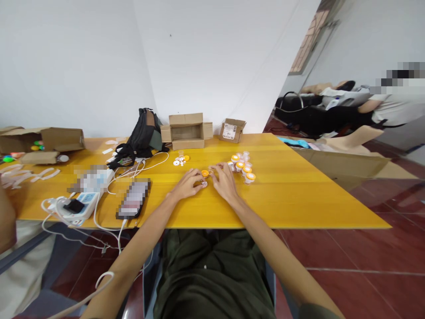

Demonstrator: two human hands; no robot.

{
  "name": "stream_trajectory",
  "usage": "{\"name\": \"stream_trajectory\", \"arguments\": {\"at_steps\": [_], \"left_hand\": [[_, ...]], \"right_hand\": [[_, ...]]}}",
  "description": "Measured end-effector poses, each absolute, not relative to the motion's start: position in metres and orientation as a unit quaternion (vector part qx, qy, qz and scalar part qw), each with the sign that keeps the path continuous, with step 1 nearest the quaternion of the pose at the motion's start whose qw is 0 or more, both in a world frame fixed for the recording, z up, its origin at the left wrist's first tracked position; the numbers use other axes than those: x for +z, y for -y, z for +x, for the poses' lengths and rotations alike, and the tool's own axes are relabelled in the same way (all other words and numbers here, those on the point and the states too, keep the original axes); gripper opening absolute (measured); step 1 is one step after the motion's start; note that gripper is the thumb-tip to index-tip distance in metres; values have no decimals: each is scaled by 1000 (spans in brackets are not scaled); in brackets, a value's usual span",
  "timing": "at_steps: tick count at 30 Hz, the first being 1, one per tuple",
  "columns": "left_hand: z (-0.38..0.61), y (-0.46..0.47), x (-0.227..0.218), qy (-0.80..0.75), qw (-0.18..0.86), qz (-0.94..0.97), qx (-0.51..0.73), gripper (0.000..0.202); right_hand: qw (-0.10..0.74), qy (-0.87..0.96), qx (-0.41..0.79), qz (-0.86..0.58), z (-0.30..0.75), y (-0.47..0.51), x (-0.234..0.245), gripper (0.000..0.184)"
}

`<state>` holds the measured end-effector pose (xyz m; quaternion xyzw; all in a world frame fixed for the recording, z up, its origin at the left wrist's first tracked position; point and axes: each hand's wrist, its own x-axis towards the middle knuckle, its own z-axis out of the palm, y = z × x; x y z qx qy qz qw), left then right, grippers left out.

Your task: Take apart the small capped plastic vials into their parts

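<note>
My left hand [188, 184] rests low over the table, thumb and fingers closed on a small white piece with holes [204, 183]. Just beyond its fingertips lies an orange cap [205, 173], its hollow side facing up. My right hand [226, 180] is curled beside the cap, fingertips near a small pale ring-like part [210, 172]; what it grips is too small to make out. Right of that hand stand several clear plastic containers with orange-and-white lids [247, 169]. Past my left hand are small white discs [176, 163] and a yellow-orange cap [186, 158].
At the back are an open cardboard box [188, 144], a smaller box [231, 131] and a black backpack [142, 133]. To the left lie a phone [134, 199], a power strip [85, 206] and white cables. Another person's arm [6, 217] is at far left; someone sits at far right.
</note>
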<state>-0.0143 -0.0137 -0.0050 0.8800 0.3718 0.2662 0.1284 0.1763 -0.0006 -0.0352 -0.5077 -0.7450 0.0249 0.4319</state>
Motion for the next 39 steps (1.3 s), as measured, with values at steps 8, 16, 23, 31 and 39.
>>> {"name": "stream_trajectory", "arguments": {"at_steps": [8, 16, 23, 31, 39], "left_hand": [[-16, 10, -9, -385, 154, 862, 293, 11], [-15, 9, -6, -386, 180, 850, 310, 8], [-15, 6, -9, -412, 192, 831, 320, 10], [-15, 4, -10, -431, 221, 799, 357, 5], [-15, 1, -12, -448, 225, 770, 396, 6]], "right_hand": [[375, 789, 11, -486, 173, -2, -39, 34], [353, 804, 4, -478, 171, 3, -33, 20], [362, 806, -1, -468, 172, 10, -29, 8], [365, 804, 13, -470, 172, 12, -30, 8], [368, 795, 31, -482, 169, 12, -30, 18]]}}
